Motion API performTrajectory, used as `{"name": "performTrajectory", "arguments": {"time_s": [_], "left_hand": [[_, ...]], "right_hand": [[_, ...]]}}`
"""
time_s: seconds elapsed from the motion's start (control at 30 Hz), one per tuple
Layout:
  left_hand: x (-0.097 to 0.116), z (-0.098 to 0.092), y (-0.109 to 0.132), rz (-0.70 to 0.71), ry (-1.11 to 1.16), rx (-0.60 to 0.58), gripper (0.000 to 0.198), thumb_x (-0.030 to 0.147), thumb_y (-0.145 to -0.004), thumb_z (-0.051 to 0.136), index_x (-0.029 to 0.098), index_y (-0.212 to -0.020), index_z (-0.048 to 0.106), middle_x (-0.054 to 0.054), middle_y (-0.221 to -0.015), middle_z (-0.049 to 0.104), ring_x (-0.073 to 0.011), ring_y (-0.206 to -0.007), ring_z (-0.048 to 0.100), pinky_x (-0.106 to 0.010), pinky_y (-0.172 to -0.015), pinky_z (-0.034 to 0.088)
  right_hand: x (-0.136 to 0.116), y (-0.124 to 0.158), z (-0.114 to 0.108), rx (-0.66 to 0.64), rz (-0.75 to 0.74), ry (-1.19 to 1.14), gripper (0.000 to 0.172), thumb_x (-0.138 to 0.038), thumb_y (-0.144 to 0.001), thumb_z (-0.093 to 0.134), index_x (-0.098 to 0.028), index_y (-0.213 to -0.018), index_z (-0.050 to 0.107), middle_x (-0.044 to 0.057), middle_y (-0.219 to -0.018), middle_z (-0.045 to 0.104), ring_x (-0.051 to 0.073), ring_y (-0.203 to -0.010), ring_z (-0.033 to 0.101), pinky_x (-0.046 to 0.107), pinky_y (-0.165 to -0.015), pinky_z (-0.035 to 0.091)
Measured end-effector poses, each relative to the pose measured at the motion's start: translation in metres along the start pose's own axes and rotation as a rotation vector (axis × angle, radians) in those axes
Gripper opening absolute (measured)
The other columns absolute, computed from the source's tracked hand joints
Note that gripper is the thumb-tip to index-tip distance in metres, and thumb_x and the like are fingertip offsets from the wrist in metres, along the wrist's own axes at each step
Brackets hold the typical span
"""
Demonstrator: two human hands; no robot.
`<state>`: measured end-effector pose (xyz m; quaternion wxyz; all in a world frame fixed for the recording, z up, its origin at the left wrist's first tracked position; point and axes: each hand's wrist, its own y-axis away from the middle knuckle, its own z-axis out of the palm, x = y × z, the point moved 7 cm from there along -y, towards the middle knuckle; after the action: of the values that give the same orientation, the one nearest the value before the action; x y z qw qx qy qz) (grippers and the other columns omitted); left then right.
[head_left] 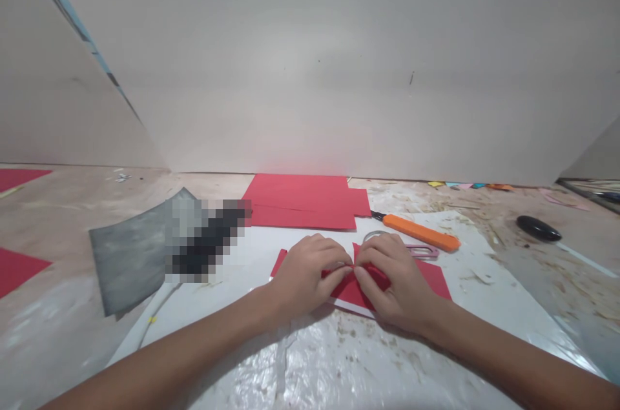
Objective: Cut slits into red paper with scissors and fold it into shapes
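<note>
A sheet of red paper (433, 277) lies on a white board (489, 281) in front of me, partly folded at its middle. My left hand (305, 274) is curled on the paper's left half, with its fingertips pinching the fold. My right hand (397, 281) is curled on the right half, thumb and fingers pressed on the same fold. The two hands meet at the centre and hide most of the paper.
A stack of red sheets (305, 200) lies beyond the hands, by the wall. An orange utility knife (419, 232) and pink-handled scissors (421, 250) sit behind my right hand. A grey sheet (128, 255) is at left, a black oval object (537, 228) at right.
</note>
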<state>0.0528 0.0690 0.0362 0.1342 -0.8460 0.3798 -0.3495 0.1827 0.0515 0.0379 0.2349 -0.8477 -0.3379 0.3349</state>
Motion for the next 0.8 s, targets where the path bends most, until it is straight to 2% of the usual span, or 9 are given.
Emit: {"name": "performTrajectory", "arguments": {"time_s": [0.13, 0.3, 0.47, 0.57, 0.7, 0.8], "left_hand": [[0.002, -0.0019, -0.0009, 0.019, 0.005, 0.008, 0.014, 0.02, -0.092, 0.058, 0.019, -0.085, 0.07, 0.0, -0.089, 0.072, -0.0159, -0.083, 0.061, -0.032, -0.081, 0.045], [0.0026, -0.0013, -0.0011, 0.022, 0.002, -0.014, 0.019, 0.019, -0.094, 0.055, 0.02, -0.083, 0.071, 0.0, -0.091, 0.072, -0.0157, -0.085, 0.061, -0.032, -0.083, 0.044], [-0.0006, -0.0003, 0.0003, -0.001, 0.004, 0.011, 0.008, 0.014, -0.087, 0.062, 0.019, -0.086, 0.067, 0.001, -0.091, 0.072, -0.0164, -0.085, 0.06, -0.033, -0.082, 0.044], [-0.001, 0.0002, 0.0011, 0.002, 0.015, 0.027, 0.007, 0.012, -0.084, 0.064, 0.019, -0.086, 0.065, 0.001, -0.09, 0.071, -0.0165, -0.085, 0.06, -0.032, -0.081, 0.044], [0.0016, 0.0001, 0.0011, 0.03, 0.017, 0.03, 0.008, 0.012, -0.086, 0.062, 0.019, -0.085, 0.066, 0.0, -0.091, 0.071, -0.0161, -0.084, 0.059, -0.031, -0.081, 0.044], [0.0025, 0.0001, 0.0004, 0.028, 0.016, 0.015, 0.009, 0.017, -0.089, 0.06, 0.019, -0.086, 0.068, 0.0, -0.091, 0.071, -0.0167, -0.084, 0.059, -0.032, -0.082, 0.044]], "right_hand": [[-0.0005, 0.0009, -0.0009, 0.021, -0.023, -0.006, 0.011, -0.012, -0.082, 0.057, -0.02, -0.087, 0.052, 0.004, -0.085, 0.059, 0.021, -0.083, 0.052, 0.04, -0.076, 0.039], [0.0, 0.001, 0.0009, 0.019, -0.033, 0.027, 0.01, -0.011, -0.084, 0.056, -0.021, -0.085, 0.056, 0.004, -0.085, 0.059, 0.021, -0.083, 0.053, 0.039, -0.076, 0.039], [0.0013, 0.0006, 0.0019, 0.021, -0.034, 0.039, 0.009, -0.012, -0.085, 0.056, -0.02, -0.084, 0.058, 0.004, -0.084, 0.06, 0.021, -0.082, 0.053, 0.039, -0.075, 0.039], [0.0024, 0.0011, 0.0036, 0.005, -0.023, 0.039, 0.009, -0.013, -0.087, 0.055, -0.02, -0.082, 0.058, 0.004, -0.085, 0.059, 0.021, -0.083, 0.053, 0.039, -0.076, 0.038], [0.0007, 0.0016, 0.0035, -0.013, -0.026, 0.028, 0.013, -0.013, -0.089, 0.052, -0.02, -0.079, 0.055, 0.003, -0.083, 0.059, 0.02, -0.082, 0.051, 0.04, -0.077, 0.037], [0.0006, 0.0016, 0.0027, -0.022, -0.014, 0.011, 0.009, -0.013, -0.086, 0.054, -0.02, -0.081, 0.052, 0.003, -0.083, 0.058, 0.02, -0.082, 0.05, 0.04, -0.076, 0.037]]}}
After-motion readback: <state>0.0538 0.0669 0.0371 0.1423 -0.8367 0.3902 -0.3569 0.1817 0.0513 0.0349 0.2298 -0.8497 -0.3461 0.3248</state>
